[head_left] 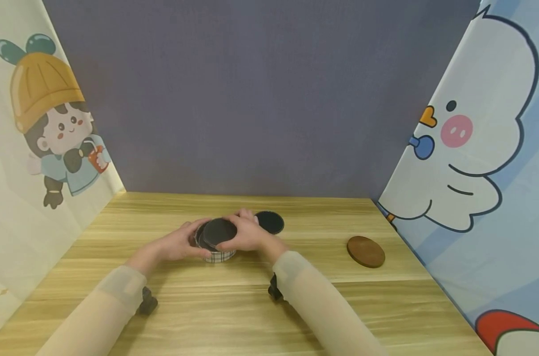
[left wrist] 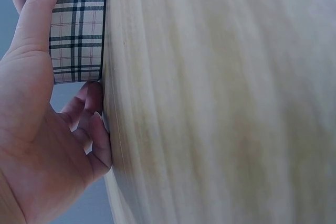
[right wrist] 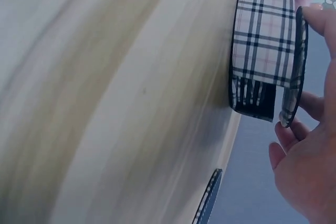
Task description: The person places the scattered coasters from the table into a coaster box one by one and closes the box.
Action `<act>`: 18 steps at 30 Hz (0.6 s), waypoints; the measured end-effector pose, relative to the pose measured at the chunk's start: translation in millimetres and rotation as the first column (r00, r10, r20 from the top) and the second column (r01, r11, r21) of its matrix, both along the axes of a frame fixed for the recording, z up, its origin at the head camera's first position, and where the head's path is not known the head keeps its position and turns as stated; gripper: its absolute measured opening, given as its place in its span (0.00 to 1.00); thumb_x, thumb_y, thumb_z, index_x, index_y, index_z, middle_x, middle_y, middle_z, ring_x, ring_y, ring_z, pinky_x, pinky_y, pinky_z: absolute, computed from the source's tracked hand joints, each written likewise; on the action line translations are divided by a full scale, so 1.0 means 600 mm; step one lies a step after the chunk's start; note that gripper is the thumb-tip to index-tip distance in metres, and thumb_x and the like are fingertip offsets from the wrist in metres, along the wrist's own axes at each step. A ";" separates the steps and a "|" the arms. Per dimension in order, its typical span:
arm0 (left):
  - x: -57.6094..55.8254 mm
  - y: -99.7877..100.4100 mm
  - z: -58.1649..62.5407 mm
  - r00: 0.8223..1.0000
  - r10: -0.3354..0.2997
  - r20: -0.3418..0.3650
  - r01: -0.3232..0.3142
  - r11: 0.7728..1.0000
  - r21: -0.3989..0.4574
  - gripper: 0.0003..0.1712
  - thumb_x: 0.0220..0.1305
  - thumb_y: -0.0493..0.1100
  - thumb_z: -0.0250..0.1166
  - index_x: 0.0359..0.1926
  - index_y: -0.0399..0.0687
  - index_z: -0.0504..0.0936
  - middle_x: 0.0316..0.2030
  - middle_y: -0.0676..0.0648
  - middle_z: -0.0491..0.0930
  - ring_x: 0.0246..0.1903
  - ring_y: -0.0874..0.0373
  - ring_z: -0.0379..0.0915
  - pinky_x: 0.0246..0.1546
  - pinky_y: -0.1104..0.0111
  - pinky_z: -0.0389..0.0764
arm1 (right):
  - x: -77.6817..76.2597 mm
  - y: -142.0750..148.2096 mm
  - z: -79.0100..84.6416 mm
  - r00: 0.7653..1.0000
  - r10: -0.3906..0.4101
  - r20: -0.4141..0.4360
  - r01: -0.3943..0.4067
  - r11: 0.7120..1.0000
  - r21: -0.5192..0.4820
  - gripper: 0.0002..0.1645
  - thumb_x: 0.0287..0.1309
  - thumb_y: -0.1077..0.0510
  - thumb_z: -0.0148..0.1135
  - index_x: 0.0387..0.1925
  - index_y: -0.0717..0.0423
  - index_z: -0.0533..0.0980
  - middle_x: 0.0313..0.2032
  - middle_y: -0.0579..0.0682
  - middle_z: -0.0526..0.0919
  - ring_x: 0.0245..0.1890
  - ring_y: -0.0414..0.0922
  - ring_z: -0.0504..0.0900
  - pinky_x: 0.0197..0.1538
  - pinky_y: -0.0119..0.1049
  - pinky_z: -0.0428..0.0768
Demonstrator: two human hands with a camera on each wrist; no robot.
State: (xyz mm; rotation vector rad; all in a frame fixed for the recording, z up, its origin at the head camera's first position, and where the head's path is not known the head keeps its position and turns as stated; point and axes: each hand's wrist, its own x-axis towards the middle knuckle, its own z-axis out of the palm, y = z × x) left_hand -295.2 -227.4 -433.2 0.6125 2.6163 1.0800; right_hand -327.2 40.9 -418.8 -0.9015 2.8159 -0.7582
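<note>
A round plaid coaster holder (head_left: 220, 256) with a dark inside stands on the table, and its side has a cut-out gap in the right wrist view. My left hand (head_left: 179, 243) grips it from the left, the thumb along the plaid wall (left wrist: 79, 30) in the left wrist view. From the right, my right hand (head_left: 248, 234) pinches a black round coaster (head_left: 219, 232) by its edge. This coaster sits tilted over the holder's top, one side lifted off the rim, as its edge (right wrist: 300, 66) shows. Behind the right hand lies another black coaster (head_left: 271, 222), partly hidden by the fingers.
A brown round disc (head_left: 365, 251) lies on the wooden table (head_left: 207, 316) to the right. A grey panel (head_left: 251, 99) rises at the table's back edge. Printed cloth walls stand on the left (head_left: 11, 198) and right (head_left: 474, 188).
</note>
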 end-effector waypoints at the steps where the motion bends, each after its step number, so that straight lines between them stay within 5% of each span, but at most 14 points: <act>1: 0.000 0.000 0.000 1.000 -0.002 -0.002 0.002 1.000 0.002 0.63 0.66 0.59 0.80 0.89 0.51 0.53 0.69 0.31 0.62 0.68 0.36 0.67 0.71 0.37 0.73 | 0.000 -0.002 -0.001 1.000 0.002 0.004 -0.002 1.000 -0.002 0.58 0.54 0.31 0.80 0.82 0.42 0.69 0.71 0.52 0.69 0.72 0.51 0.64 0.84 0.64 0.54; 18: -0.001 -0.002 -0.002 1.000 -0.007 0.020 0.007 1.000 0.009 0.63 0.66 0.61 0.80 0.89 0.54 0.52 0.73 0.30 0.59 0.70 0.33 0.65 0.70 0.34 0.71 | 0.001 -0.008 -0.009 1.000 0.027 -0.003 -0.027 1.000 0.008 0.53 0.57 0.28 0.79 0.80 0.33 0.72 0.75 0.50 0.69 0.74 0.52 0.64 0.82 0.65 0.57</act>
